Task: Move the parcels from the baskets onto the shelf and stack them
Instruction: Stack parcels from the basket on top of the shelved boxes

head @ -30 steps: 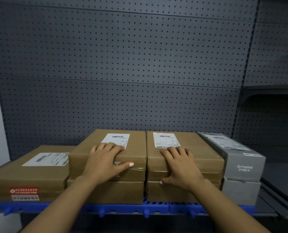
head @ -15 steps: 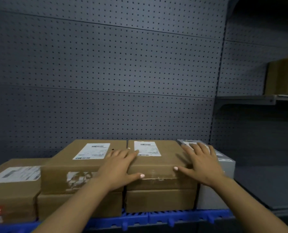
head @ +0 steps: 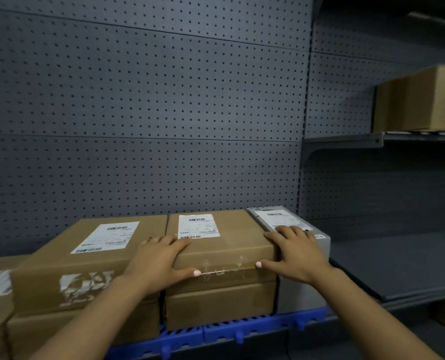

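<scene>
Grey pegboard back wall (head: 143,105), blue plastic pallet (head: 244,328)

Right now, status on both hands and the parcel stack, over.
Left hand and right hand flat on the corners of the top brown parcel, no grip. It sits on a lower parcel, grey box alongside. Nothing in the way.
</scene>
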A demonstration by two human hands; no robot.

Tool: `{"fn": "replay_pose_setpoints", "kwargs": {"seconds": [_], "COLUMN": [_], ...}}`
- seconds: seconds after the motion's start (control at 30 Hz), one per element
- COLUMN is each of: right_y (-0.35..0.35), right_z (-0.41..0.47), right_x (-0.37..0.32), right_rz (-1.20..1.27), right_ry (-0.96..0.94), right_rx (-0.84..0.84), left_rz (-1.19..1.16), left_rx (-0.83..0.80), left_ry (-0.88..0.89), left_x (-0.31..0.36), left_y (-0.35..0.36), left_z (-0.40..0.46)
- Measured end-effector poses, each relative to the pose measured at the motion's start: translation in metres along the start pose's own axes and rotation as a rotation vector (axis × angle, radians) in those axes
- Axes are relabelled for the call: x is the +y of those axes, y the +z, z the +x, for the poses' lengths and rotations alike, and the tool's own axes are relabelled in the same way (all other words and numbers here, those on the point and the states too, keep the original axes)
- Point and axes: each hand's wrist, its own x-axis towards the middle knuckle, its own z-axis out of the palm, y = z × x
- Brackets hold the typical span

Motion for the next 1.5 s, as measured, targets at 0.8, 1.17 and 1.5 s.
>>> {"fn": "replay_pose_setpoints", "kwargs": {"seconds": [0.8,1.17,1.5], "right_y": [-0.037,0.028,0.131], "right_z": [-0.025,-0.077,-0.179], "right_x": [-0.105,-0.340,-0.532], "right_rz": [0.165,0.350,0.370], "right_ry": [-0.272,-0.836,-1.145], "right_rx": [0.111,-0.055,-0.395], "left_rz": [-0.082,0.022,-0.070], "left_rx": [0.164,0.048,-0.257], "left_ry": [-0.027,-0.363,-0.820], "left_x": [-0.035,-0.157,-0.203], "left_y": [-0.037,0.007,0.100], "left_z": [-0.094,-0.311,-0.529]}}
